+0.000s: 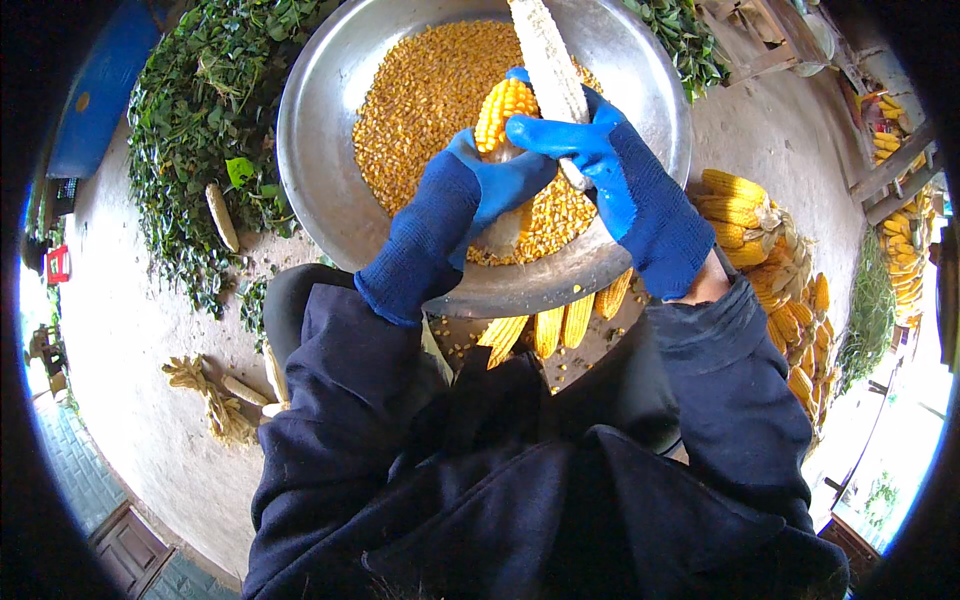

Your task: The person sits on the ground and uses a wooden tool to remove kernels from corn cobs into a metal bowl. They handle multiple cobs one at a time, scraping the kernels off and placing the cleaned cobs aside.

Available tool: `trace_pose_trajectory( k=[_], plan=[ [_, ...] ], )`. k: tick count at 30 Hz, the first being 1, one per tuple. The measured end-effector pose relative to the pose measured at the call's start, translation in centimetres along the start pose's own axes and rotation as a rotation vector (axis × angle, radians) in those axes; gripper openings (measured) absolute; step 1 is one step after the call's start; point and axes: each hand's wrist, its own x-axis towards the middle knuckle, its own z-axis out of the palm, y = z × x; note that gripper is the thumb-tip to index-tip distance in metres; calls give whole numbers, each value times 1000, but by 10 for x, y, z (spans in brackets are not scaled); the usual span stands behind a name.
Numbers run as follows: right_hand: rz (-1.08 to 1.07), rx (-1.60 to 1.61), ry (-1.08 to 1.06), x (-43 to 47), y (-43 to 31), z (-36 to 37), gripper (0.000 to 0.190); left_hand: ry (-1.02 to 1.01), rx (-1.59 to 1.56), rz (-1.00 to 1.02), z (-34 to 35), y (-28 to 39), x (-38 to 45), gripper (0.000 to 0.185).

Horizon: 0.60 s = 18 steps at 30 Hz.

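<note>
My left hand [502, 180], in a blue coated knit glove, grips a yellow corn ear [504, 112] whose kernels show at the upper end. Part of that ear is hidden by the fingers. In the same kind of glove, my right hand [600, 157] is closed around a bare corn cob [547, 64] that points up and away from me. Both hands meet above a wide metal basin [319, 161]. Loose corn kernels [420, 97] cover much of the basin's bottom. The right index finger lies close to the yellow ear.
Several corn ears [556, 330] lie on the floor below the basin. A heap of green leaves [210, 112] lies at left, with a stripped cob [222, 217] on it. Bundled ears with husks [780, 277] are at right. Dry husks [214, 405] lie at lower left.
</note>
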Motion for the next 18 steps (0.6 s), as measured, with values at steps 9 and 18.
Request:
trace_pose_trajectory(
  k=[9, 18],
  plan=[
    [3, -14, 85, 0, 9, 8, 29, 157, 528, -11, 5, 5, -7, 41],
    [18, -103, 22, -7, -2, -2, 35, -104, 102, 61, -8, 14, -11, 28]
  ],
)
